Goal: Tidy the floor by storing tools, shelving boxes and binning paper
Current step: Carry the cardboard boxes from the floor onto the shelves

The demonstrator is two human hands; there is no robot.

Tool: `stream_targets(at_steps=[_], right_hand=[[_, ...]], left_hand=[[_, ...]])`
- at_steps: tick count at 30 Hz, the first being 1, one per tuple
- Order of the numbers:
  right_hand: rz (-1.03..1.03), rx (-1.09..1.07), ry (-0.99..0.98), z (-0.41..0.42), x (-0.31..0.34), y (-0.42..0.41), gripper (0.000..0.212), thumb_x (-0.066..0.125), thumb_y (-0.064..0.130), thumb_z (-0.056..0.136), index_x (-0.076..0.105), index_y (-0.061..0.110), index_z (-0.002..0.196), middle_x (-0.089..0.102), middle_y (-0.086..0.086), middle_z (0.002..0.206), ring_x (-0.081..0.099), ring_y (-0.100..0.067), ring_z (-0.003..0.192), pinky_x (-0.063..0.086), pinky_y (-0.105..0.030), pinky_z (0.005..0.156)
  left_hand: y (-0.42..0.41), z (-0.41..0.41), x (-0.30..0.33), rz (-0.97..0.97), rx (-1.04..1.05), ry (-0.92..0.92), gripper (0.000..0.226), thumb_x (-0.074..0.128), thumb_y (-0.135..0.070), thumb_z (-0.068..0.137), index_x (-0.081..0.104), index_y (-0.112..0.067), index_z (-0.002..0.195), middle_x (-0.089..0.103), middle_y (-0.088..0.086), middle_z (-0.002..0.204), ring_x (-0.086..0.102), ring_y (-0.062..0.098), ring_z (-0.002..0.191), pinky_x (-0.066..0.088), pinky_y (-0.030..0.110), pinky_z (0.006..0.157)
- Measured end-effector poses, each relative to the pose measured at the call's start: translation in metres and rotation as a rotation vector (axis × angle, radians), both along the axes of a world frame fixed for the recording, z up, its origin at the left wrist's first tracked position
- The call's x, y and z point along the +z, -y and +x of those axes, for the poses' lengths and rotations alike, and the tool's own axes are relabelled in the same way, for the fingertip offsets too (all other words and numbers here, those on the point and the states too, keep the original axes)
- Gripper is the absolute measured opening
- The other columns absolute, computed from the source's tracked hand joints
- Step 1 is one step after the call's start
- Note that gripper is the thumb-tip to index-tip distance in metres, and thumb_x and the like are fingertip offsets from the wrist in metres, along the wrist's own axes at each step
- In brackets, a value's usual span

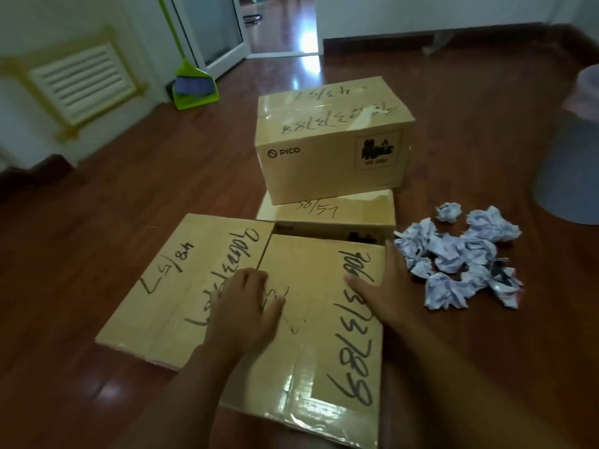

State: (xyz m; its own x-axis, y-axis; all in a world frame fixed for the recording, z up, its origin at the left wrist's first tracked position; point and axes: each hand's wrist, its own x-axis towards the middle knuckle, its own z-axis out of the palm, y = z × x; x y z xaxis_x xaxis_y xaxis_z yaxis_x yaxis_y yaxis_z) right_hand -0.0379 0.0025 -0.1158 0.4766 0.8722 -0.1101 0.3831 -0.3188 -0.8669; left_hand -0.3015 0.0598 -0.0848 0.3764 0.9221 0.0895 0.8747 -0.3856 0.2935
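Four cardboard boxes (330,140) crowd the wooden floor (97,254); both hands' fingers (249,280) rest loosely on one.

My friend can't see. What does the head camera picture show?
Two hands, left hand and right hand, rest on the nearest cardboard box on a wooden floor. More boxes sit behind, with crumpled paper balls to the right.

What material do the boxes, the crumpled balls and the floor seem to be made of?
Boxes: brown cardboard, matte, with glossy clear tape over the seams. Crumpled balls: thin white paper, sharply creased. Floor: probably varnished wood or laminate; plank seams and reflections show.
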Motion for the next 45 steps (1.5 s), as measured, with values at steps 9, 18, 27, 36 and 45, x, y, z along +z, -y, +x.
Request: stream_targets(at_steps=[9, 18, 27, 36, 45], right_hand=[[-0.123, -0.059, 0.006, 0.031, 0.005, 0.030, 0.094, 0.086, 0.041, 0.073, 0.031, 0.022, 0.146, 0.030, -0.007, 0.145, 0.040, -0.026, 0.132, 0.039, -0.038, 0.105], [-0.403, -0.362, 0.146, 0.086, 0.026, 0.119, 0.101, 0.075, 0.087, 0.042, 0.050, 0.023, 0.116, 0.060, -0.006, 0.120, 0.063, -0.029, 0.104, 0.054, -0.047, 0.088], [-0.150, -0.402, -0.429, 0.059, 0.013, 0.156, 0.053, 0.079, 0.031, 0.082, 0.053, 0.016, 0.126, 0.068, -0.011, 0.115, 0.069, -0.031, 0.100, 0.056, -0.047, 0.088], [-0.043, -0.420, -0.520, 0.068, 0.089, 0.150, 0.017, 0.070, 0.017, 0.089, 0.072, 0.016, 0.106, 0.079, -0.010, 0.095, 0.075, -0.028, 0.081, 0.056, -0.027, 0.056], [-0.008, -0.573, -0.405, 0.120, 0.279, 0.164, 0.021, 0.067, 0.012, 0.090, 0.074, 0.002, 0.107, 0.078, -0.014, 0.091, 0.075, -0.031, 0.083, 0.058, -0.041, 0.076]], left_hand=[[0.002, 0.013, 0.001, -0.113, -0.218, -0.155, 0.085, 0.032, -0.077, 0.085, 0.015, -0.033, 0.155, 0.014, -0.010, 0.164, 0.009, 0.021, 0.150, 0.017, 0.054, 0.114], [0.012, 0.037, -0.007, -0.051, -0.106, -0.036, 0.077, 0.045, -0.071, 0.085, 0.032, -0.025, 0.146, 0.035, 0.004, 0.151, 0.034, 0.027, 0.137, 0.031, 0.053, 0.108], [0.036, 0.048, -0.020, -0.964, 0.081, 0.650, 0.026, 0.065, -0.037, 0.092, 0.064, -0.021, 0.112, 0.072, 0.006, 0.114, 0.069, 0.017, 0.099, 0.055, 0.034, 0.088], [0.026, 0.063, 0.041, -0.913, 0.081, 0.844, 0.015, 0.068, -0.029, 0.090, 0.068, -0.026, 0.105, 0.075, -0.006, 0.100, 0.070, 0.013, 0.095, 0.054, 0.029, 0.078], [-0.018, 0.134, 0.222, -0.985, -0.233, 0.686, 0.055, 0.074, -0.064, 0.067, 0.077, -0.018, 0.096, 0.078, -0.002, 0.091, 0.073, 0.017, 0.091, 0.056, 0.032, 0.078]])
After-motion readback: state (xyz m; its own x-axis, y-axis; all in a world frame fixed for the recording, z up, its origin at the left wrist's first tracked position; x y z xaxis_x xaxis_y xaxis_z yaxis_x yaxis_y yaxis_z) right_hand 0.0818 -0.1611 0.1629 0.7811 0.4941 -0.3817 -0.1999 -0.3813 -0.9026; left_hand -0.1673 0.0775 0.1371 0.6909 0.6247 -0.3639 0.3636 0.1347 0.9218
